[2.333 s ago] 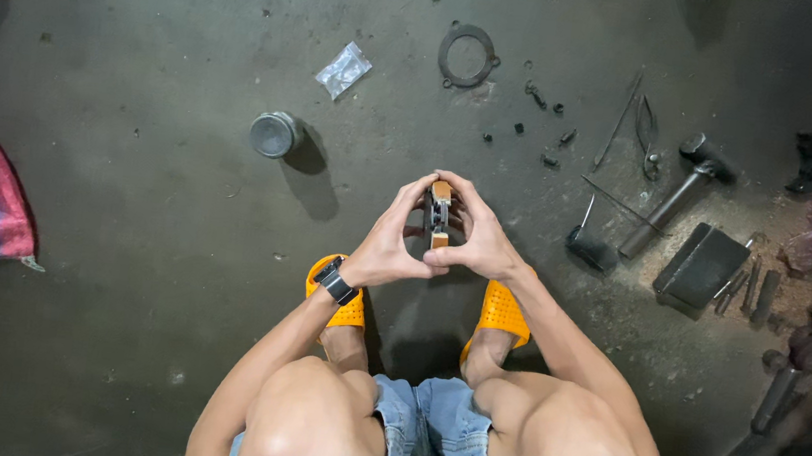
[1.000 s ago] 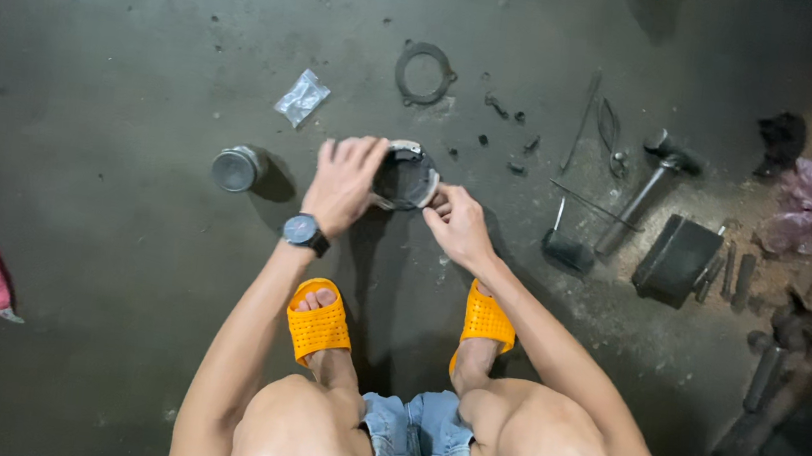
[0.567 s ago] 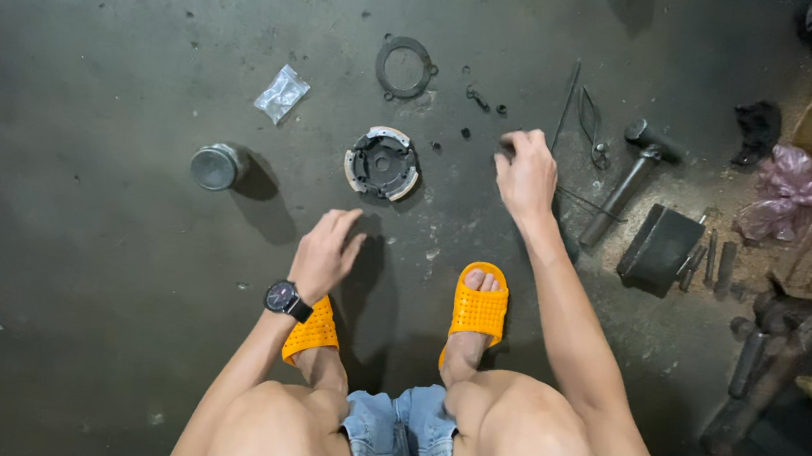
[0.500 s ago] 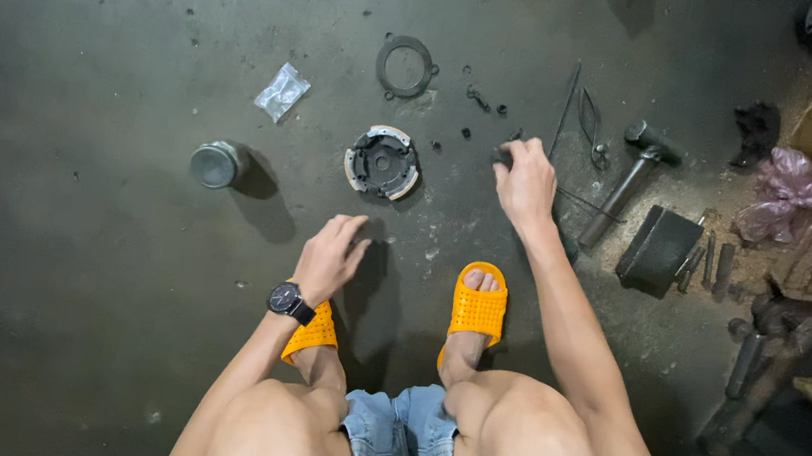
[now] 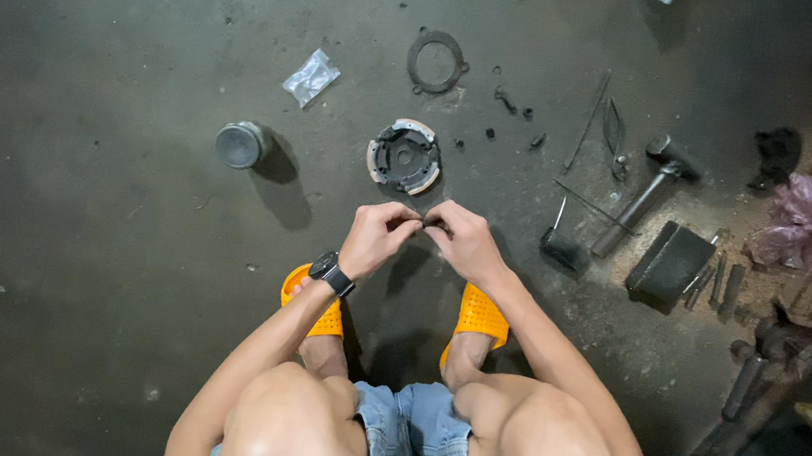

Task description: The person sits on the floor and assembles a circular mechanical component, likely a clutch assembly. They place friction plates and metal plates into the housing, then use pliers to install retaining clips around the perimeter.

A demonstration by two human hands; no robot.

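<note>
Both hands, left hand and right hand, now pinch 1 tiny unidentifiable part.

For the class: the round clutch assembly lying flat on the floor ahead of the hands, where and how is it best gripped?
Probably from above, fingers spanning the outer rim of the clutch assembly: it lies flat, round, with bare floor around it.

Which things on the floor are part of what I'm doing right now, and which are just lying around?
In hand:
left hand and right hand, pinching a small part between them, too small to identify
round clutch assembly just ahead

Lying about:
gasket ring
metal cup
plastic bag
hammer
black box
</note>
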